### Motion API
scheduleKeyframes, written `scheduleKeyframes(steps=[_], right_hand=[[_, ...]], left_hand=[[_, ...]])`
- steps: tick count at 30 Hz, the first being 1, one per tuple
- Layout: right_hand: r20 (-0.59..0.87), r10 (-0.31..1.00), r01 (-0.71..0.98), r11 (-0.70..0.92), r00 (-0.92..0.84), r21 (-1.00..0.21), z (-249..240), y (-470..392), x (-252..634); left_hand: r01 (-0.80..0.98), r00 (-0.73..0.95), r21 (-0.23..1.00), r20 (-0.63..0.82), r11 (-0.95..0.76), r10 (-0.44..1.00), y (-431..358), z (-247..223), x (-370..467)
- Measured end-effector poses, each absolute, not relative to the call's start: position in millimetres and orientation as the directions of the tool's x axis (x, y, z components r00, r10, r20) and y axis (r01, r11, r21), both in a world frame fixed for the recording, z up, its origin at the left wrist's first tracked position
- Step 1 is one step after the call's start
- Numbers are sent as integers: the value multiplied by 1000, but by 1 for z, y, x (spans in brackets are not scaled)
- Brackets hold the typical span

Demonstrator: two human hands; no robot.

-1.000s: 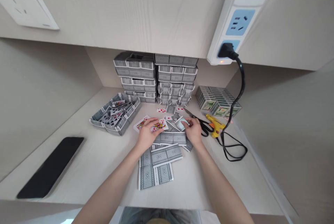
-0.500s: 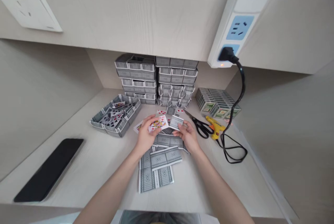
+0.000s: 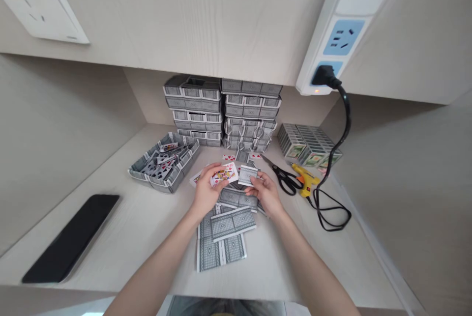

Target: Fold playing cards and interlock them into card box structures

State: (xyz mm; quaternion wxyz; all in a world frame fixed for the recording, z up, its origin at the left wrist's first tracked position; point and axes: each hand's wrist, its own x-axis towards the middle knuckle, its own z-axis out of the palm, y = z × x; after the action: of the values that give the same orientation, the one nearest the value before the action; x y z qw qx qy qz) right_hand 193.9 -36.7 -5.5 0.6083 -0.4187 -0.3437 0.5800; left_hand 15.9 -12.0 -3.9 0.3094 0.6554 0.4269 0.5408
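Note:
Between the thumb and fingers of my left hand [image 3: 207,189] is a face-up playing card [image 3: 225,174] with a red-suited picture on it. My right hand [image 3: 266,192] pinches another playing card [image 3: 248,175], patterned grey back showing, just to the right of the first. Both are held above a heap of joined card panels [image 3: 236,198]. Nearer to me lie a long card strip [image 3: 233,223] and a wider card panel [image 3: 209,253], back sides up. Behind my hands a few red-suited cards [image 3: 229,157] rest on the desk.
At left stands a card-built tray [image 3: 170,186] full of loose cards, with a black phone [image 3: 70,240] nearer. Stacked card boxes [image 3: 250,107] rise at the back. Scissors [image 3: 289,182], a yellow glue gun [image 3: 305,180] with its black cable [image 3: 344,124], and packed card decks [image 3: 309,146] are at right.
The card in my right hand has tilted slightly and shifted a little left. My left hand keeps its card in nearly the same place. The whole view has moved very slightly.

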Motion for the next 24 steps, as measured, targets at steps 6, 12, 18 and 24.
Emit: scheduleKeyframes(steps=[6,12,18,24], right_hand=[[-80,995,-418,-49,55,-907,-9,-36,193],[-82,995,-415,-50,60,-908,-10,-36,192],[-81,994,-430,-42,72,-902,-8,-37,195],[-79,995,-441,-42,65,-897,-9,-36,195]], left_hand=[[157,75,912,372,-379,925,-13,-9,18],[196,84,896,389,-399,917,-16,-8,22],[104,35,944,310,-312,950,-8,-11,14],[148,31,926,346,-347,938,-9,-10,16]])
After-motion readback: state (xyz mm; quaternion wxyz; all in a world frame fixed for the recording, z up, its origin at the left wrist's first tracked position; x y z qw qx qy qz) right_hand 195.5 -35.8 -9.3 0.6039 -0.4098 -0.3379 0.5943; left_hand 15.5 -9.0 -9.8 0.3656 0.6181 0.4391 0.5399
